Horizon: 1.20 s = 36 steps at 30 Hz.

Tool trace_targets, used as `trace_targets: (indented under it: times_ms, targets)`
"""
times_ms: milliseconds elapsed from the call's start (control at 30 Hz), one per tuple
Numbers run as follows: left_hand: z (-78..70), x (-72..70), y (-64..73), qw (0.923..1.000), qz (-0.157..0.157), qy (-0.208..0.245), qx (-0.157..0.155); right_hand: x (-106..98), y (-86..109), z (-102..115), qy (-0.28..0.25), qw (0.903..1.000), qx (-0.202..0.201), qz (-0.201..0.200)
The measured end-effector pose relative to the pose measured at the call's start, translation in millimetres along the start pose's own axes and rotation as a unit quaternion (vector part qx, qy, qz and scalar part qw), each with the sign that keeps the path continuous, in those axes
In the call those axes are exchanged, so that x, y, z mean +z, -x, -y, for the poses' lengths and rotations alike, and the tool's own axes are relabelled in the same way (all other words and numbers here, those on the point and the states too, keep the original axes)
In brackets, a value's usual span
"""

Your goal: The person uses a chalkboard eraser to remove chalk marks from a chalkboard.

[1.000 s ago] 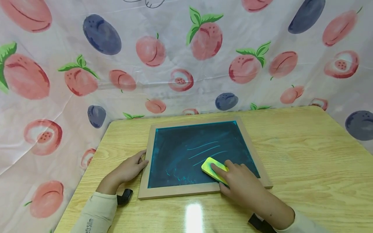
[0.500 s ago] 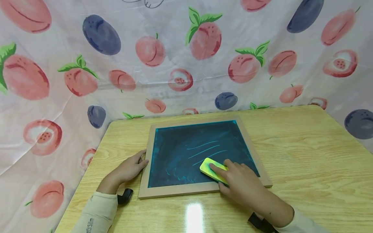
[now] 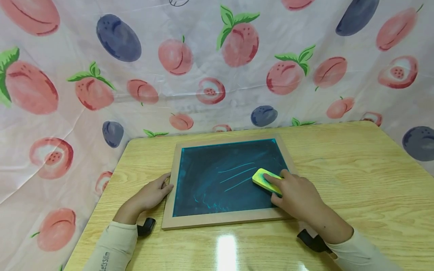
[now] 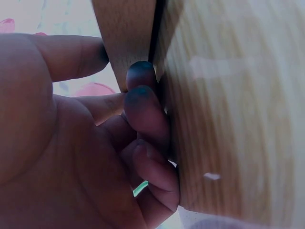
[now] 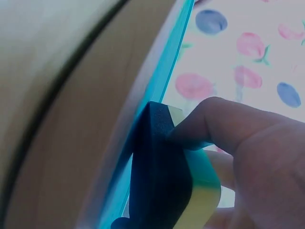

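Note:
A wood-framed chalkboard [image 3: 234,150] lies on the table with several teal chalk lines on its dark face. In the head view my right hand [image 3: 300,192] grips a yellow board eraser [image 3: 266,180], index finger on top, near the right end of the lowest long line. The eraser's dark underside [image 5: 159,167] faces the board in the right wrist view; whether it fully touches is unclear. My left hand [image 3: 150,195] rests at the frame's left edge. Its fingers [image 4: 145,112], with teal-stained tips, lie loosely bent against the frame's side [image 4: 126,38] and the table.
The wooden table [image 3: 352,162] extends to the right of the board and along its front. A fruit-print cloth [image 3: 210,56] hangs behind and at the left. Black wrist straps [image 3: 146,227] sit under both wrists.
My right hand has moved up and to the right across the board with the eraser, from the lower middle toward the right frame. The left hand has stayed in place.

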<state>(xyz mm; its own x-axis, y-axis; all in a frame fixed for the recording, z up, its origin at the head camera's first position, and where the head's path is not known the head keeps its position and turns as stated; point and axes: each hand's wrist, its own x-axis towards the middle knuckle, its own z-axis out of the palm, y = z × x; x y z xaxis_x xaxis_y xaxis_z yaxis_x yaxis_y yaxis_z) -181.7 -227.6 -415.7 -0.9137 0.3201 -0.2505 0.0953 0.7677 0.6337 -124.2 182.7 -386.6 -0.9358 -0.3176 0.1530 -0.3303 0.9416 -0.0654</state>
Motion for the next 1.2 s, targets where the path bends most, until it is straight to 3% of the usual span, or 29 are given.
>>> trace_targets:
  times_ms: [300, 667, 967, 1200]
  targets:
    - [2.3, -0.1, -0.9, 1.0, -0.001, -0.006, -0.004, -1, -4.3, -22, -0.006, 0.9995, 0.03, 0.002]
    - [3.4, -0.2, -1.1, 0.9999, -0.001, -0.013, -0.007, 0, -3.7, -21, 0.008, 0.9999, 0.011, 0.002]
    - [4.5, -0.5, -2.0, 0.9999, 0.0, -0.008, -0.008, 4, -4.3, -6, 0.003, 0.9998, -0.02, -0.009]
    - [4.9, -0.7, -1.7, 0.9999, -0.002, -0.006, -0.008, 8, -2.7, 18, 0.004, 0.9986, -0.053, -0.004]
